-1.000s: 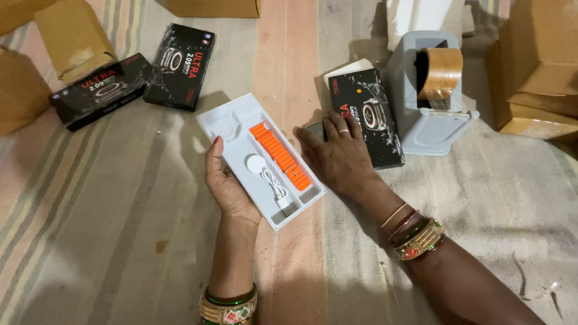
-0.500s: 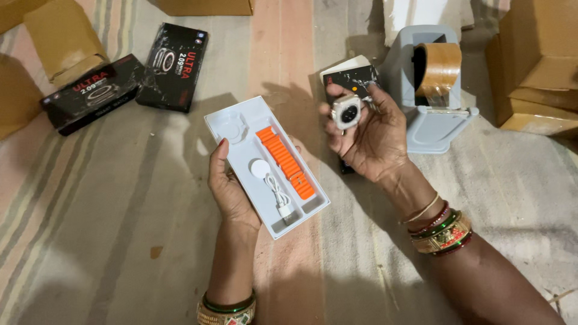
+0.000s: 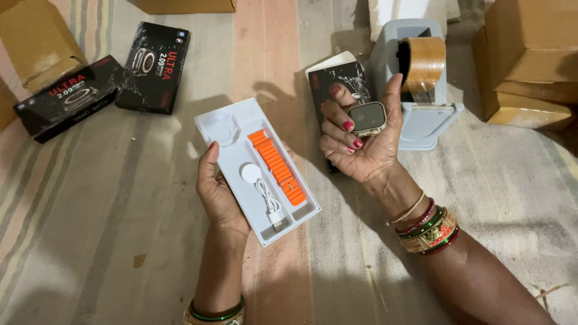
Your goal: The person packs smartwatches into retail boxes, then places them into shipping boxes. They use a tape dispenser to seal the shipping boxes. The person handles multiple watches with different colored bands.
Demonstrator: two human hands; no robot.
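- Striped mat [image 3: 90, 241] on the floor under you, cardboard boxes [image 3: 530, 54] at the edges, two black boxes [image 3: 108, 78] lying top left.
- Your left hand [image 3: 220, 192] grips a white tray [image 3: 232, 153] from beneath, thumb on its left rim.
- In the tray: orange strap [image 3: 277, 167], white charger [image 3: 259, 186] beside it.
- Your right hand [image 3: 361, 144] is cupped palm up, fingers curled round a watch [image 3: 367, 118], raised just right of the tray.
- Grey tape dispenser [image 3: 421, 90] stands just behind that hand.
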